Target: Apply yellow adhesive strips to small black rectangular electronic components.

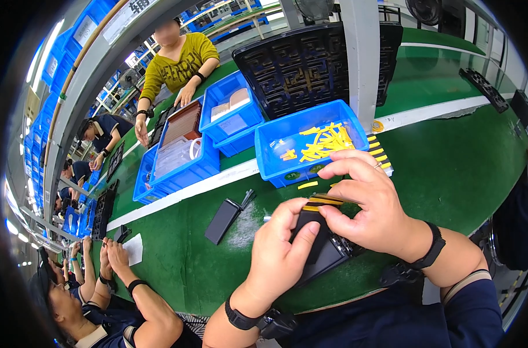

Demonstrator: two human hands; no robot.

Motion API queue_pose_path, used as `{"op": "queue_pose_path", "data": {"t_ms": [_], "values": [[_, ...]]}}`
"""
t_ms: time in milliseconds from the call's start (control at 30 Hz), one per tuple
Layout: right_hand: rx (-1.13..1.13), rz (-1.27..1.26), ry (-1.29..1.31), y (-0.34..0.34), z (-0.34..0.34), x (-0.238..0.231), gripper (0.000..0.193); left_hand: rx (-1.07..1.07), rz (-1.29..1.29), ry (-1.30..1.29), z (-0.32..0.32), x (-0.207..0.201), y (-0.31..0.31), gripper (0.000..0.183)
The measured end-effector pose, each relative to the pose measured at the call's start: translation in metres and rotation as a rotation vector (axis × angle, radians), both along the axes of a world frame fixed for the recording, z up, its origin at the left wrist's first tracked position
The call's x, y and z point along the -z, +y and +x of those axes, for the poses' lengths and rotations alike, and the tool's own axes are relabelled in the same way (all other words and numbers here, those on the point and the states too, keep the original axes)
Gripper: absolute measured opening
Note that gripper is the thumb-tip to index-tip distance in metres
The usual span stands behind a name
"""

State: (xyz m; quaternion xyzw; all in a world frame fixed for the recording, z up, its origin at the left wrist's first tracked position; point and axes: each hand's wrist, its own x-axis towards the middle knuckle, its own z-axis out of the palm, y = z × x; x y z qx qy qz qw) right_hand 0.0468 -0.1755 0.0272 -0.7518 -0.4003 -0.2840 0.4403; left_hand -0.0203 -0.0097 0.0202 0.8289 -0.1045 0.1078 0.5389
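My left hand [278,252] is closed round the upper end of a flat black rectangular part [327,258], which tilts over the near edge of the green table. Thumb and fingers of my right hand [371,206] pinch a thin black-and-yellow striped strip [325,200] at that part's top end. The strip's lower side touches or lies very close to the part; which, I cannot tell. Just beyond my hands a blue bin [267,168] holds many loose yellow strips [330,142]. One yellow piece [308,185] lies on the table in front of it.
Another black rectangular part [222,223] with cables lies to the left. More blue bins [206,165] stand farther left, beside a black moulded tray [293,69] propped upright. A grey post [359,64] rises behind the bin. Co-workers sit along the left; a person in yellow-green [180,64] stands across.
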Motion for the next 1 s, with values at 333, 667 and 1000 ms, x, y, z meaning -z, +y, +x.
{"op": "queue_pose_path", "data": {"t_ms": [333,667,1000], "values": [[0.027,-0.2,-0.368,-0.007,-0.007,-0.007,0.018,0.007,-0.283,0.107,0.004,0.002,0.002,0.025],[-0.057,-0.088,-0.133,-0.001,-0.019,-0.011,0.025,0.108,-0.656,0.16,0.003,-0.008,-0.001,0.023],[-0.082,-0.038,-0.108,-0.001,-0.011,-0.008,0.023,-0.02,0.129,-0.218,0.0,-0.008,0.003,0.043]]}}
